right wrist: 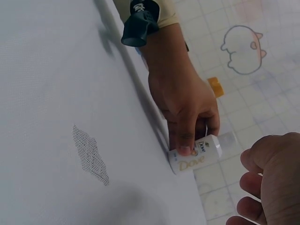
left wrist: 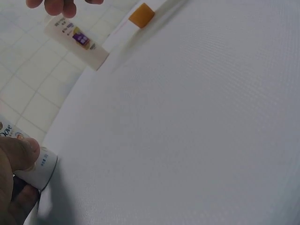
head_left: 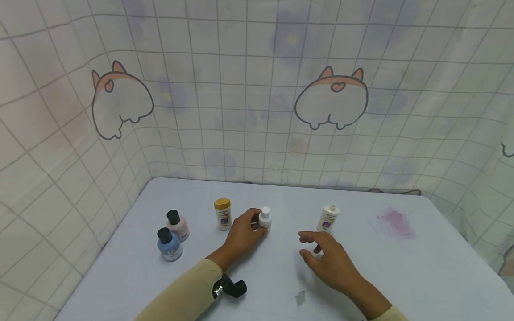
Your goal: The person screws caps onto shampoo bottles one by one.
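Note:
My left hand (head_left: 245,229) grips a small white Dove bottle (head_left: 265,219) with a white cap, its base at the tabletop. Thumb and fingers hold it from the sides, and the Dove lettering faces the right wrist view (right wrist: 194,157). To the right, my right hand (head_left: 329,261) hovers above the table with fingers parted and loosely bent, holding nothing. Just beyond its fingertips stands a white bottle (head_left: 329,217) with a purple label and a narrow white top. An orange cap (left wrist: 142,15) sits on the table near that bottle in the left wrist view; the head view does not show it.
Left of my left hand stands a white bottle with an orange cap (head_left: 223,214). Farther left are a pink bottle (head_left: 180,228) and a blue bottle (head_left: 172,247), both black-capped. A pink smudge (head_left: 396,223) marks the right side of the white table (head_left: 401,272); a patterned curtain (head_left: 249,89) hangs behind.

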`<action>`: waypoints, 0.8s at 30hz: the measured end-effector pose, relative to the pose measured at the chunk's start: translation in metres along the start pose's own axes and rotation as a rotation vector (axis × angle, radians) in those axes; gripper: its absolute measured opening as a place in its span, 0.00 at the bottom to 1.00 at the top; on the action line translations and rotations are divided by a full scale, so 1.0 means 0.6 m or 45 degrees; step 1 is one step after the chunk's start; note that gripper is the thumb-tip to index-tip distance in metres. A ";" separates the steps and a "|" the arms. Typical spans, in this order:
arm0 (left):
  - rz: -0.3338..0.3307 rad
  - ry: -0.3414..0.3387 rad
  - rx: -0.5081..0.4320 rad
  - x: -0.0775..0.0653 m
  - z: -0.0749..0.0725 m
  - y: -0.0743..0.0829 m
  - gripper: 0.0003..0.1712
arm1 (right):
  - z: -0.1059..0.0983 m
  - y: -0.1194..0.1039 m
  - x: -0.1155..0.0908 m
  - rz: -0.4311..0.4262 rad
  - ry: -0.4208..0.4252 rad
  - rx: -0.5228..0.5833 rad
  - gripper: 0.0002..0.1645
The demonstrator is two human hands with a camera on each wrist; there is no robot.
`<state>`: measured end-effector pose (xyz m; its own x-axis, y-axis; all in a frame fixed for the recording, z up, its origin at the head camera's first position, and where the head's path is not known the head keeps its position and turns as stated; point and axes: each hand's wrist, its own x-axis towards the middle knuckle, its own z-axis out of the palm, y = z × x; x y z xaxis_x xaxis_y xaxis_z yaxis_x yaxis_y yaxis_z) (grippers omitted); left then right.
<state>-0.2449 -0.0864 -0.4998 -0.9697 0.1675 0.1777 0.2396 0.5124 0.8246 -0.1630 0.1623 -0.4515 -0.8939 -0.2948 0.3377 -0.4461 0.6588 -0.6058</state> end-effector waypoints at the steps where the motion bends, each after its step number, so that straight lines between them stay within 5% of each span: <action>1: -0.001 0.002 0.004 0.000 0.000 -0.001 0.31 | -0.001 0.001 0.000 0.003 0.001 0.001 0.24; 12: 0.033 -0.006 0.075 -0.001 0.000 -0.007 0.32 | -0.008 0.007 -0.005 0.007 -0.033 0.025 0.23; 24: -0.081 0.028 0.241 -0.028 -0.009 0.003 0.36 | -0.018 0.019 -0.012 0.014 -0.034 0.009 0.24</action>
<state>-0.2286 -0.0929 -0.4984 -0.9835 0.1124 0.1417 0.1803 0.6710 0.7192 -0.1610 0.1797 -0.4531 -0.8994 -0.3065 0.3117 -0.4368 0.6571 -0.6144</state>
